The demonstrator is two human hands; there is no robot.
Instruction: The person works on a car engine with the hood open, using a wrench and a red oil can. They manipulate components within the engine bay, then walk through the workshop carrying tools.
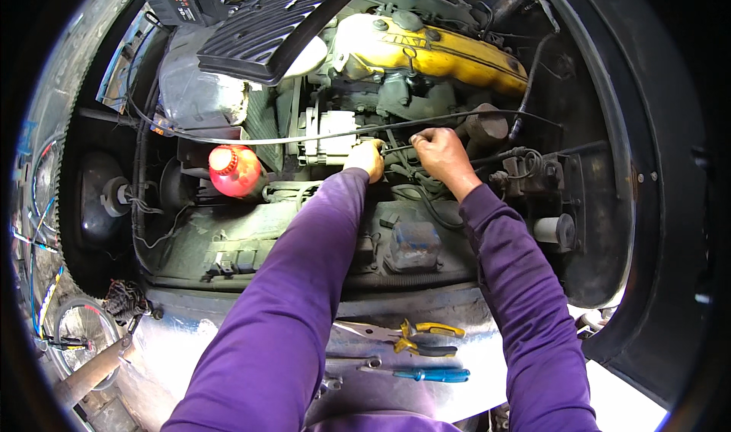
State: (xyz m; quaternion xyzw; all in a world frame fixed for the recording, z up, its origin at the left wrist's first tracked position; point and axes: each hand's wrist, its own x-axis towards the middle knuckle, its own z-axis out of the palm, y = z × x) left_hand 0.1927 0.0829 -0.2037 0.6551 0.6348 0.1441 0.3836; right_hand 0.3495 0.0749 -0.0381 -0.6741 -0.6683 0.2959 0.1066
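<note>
Two hands: left hand [367, 160], right hand [444, 158]. At fingers [419, 138]: one thin dark rod [398, 148]. Just left of fingers: one pale alternator [333, 136]. Farther left: one red bottle [237, 176]. Ahead of fingers: one yellow engine cover [449, 57]. Bodyward of fingers: one pliers [409, 337], one blue screwdriver [434, 374].

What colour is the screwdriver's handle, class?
The screwdriver's handle is blue, best seen in the head view.
</note>
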